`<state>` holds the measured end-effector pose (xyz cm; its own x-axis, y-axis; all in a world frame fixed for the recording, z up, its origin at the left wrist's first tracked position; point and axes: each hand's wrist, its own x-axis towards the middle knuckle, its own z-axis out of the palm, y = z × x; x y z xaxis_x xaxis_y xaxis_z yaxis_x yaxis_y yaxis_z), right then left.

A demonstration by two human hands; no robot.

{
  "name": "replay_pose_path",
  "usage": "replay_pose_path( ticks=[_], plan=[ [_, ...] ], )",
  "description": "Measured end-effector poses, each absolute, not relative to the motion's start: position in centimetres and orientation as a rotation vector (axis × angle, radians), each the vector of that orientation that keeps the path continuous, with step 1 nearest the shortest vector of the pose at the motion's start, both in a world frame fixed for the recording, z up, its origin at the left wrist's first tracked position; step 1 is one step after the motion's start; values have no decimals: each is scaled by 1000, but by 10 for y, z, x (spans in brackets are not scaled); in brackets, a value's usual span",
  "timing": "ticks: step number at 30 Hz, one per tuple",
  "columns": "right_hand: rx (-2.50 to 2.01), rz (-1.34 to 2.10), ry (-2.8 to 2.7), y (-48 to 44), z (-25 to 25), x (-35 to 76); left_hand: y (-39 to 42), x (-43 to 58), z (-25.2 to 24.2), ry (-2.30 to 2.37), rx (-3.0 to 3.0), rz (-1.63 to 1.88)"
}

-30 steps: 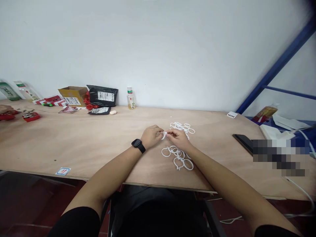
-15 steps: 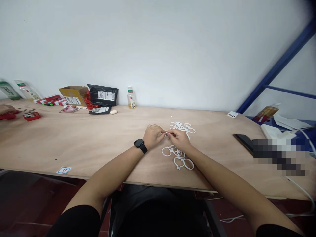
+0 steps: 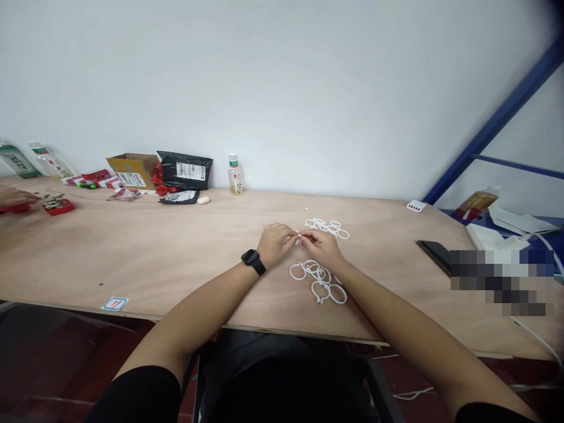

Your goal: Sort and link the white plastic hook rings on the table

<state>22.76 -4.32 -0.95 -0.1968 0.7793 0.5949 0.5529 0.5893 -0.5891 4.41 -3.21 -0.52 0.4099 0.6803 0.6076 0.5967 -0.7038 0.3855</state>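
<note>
My left hand [image 3: 274,243], with a black watch on its wrist, and my right hand [image 3: 323,247] meet fingertip to fingertip above the wooden table [image 3: 154,252]. Both pinch one small white plastic ring [image 3: 297,237] between them; most of it is hidden by the fingers. A linked cluster of white rings [image 3: 319,281] lies on the table just under my right wrist. A loose pile of white rings [image 3: 328,227] lies just beyond my hands.
A small bottle [image 3: 234,175], a black bag [image 3: 185,171] and a cardboard box [image 3: 131,169] stand along the back wall at left. Another person's hand [image 3: 11,197] works by red parts [image 3: 58,205] at far left. A black phone [image 3: 434,251] lies right, near a blue rack [image 3: 493,123].
My hands have stayed together on the ring, with only small finger movement. The other person's hand at far left has shifted a little.
</note>
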Motion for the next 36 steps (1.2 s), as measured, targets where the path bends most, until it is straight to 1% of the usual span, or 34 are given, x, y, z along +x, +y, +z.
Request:
replay_pose_path(
  ticks=[3,5,8,11,14,16,20,26,36],
  plan=[
    [-1101,111,-1963,-37,-7,240,-36,45,-3,1102,2559,1249],
    [-1169,-14,-1960,-30,-7,252,-41,48,0,971,2625,1237],
    [-1360,-151,-1876,-18,-9,272,-51,56,3,648,2774,1029],
    [-1470,-157,-1812,-8,-12,286,-60,65,1,419,2854,729],
    [-1486,-105,-1790,-6,-14,289,-65,70,-4,422,2866,528],
    [-1487,-64,-1792,-8,-14,285,-66,71,-6,414,2862,474],
    [-1452,-4,-1809,-11,-14,276,-61,66,-7,415,2863,513],
    [-1404,44,-1844,-13,-10,276,-53,59,-4,571,2852,558],
    [-1197,162,-2078,-23,-9,265,-45,51,-5,746,2804,548]
  ],
)
